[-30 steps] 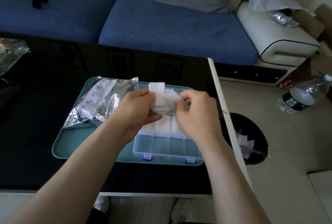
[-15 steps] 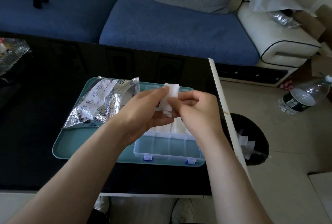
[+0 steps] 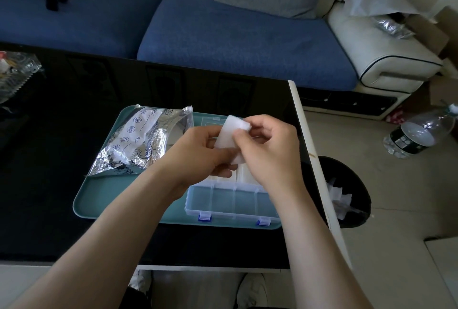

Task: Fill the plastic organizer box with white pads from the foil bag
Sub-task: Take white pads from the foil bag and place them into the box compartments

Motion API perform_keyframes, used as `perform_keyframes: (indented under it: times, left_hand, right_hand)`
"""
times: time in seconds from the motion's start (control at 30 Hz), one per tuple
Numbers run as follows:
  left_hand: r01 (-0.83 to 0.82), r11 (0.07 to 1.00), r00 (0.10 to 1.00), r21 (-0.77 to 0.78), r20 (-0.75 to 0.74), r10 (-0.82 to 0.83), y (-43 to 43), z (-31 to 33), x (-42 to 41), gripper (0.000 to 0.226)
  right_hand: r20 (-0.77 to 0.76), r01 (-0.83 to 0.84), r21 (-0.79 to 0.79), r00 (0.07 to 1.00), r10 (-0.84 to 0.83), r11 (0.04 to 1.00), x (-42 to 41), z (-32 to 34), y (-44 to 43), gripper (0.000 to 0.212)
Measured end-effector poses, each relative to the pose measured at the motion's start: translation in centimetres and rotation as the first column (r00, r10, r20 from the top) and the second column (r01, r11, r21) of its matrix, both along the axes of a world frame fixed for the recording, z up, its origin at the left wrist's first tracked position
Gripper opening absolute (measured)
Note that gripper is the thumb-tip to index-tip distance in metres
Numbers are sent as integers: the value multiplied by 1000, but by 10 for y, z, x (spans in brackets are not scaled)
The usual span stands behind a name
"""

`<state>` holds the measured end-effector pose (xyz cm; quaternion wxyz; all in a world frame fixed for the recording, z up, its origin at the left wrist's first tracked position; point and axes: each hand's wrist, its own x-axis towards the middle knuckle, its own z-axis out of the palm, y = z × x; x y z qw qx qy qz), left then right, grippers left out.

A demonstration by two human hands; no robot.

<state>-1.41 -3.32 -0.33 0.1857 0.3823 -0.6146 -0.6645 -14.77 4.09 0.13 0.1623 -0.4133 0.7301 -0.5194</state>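
Your left hand [image 3: 202,153] and right hand [image 3: 271,150] both pinch the white pads [image 3: 229,132], held just above the far row of the organizer box [image 3: 230,212], where other pads already lie. Its 4 near compartments look empty. Square the stack with both thumbs, then lower it flat between the dividers. The foil bag [image 3: 145,140] lies left of the box.

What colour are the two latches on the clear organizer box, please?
Blue latches, clearest in the head view.
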Motion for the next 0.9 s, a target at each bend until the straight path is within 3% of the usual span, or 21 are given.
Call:
perform_keyframes:
  times: [0.1, 0.2, 0.33, 0.43, 0.53, 0.7, 0.9]
  left_hand:
    - [-22, 996, 997, -91, 70, 29, 0, 1, 1, 23]
    - [-91, 989, 980, -113, 166, 109, -2, -1, 1, 23]
    - [-203, 905, 909, -373, 273, 316, -2, -3, 6, 33]
    - [-140, 854, 915, -502, 264, 305, 0, -5, 10, 30]
    - [-44, 807, 878, -589, 363, 313, -3, -10, 9, 28]
    - [18, 764, 862, -644, 398, 315, -5, -15, 9, 40]
    - [165, 762, 847, -626, 486, 216, -7, -17, 16, 70]
  right_hand:
    - [273, -1, 51, 962, -13, 999, -5, 7, 1, 17]
    - [388, 28, 18, 921, -33, 999, -10, 9, 2, 22]
    - [279, 71, 71, 956, -88, 995, -21, -2, 4, 36]
    - [162, 23, 219, 985, -59, 975, -30, -16, 4, 39]
    - [137, -76, 340, 990, 31, 937, -29, -27, 3, 36]
    - [48, -141, 373, 990, 133, 917, -12, -43, -6, 32]
    - [28, -137, 338, 990, 136, 931, 5, -55, -21, 25]
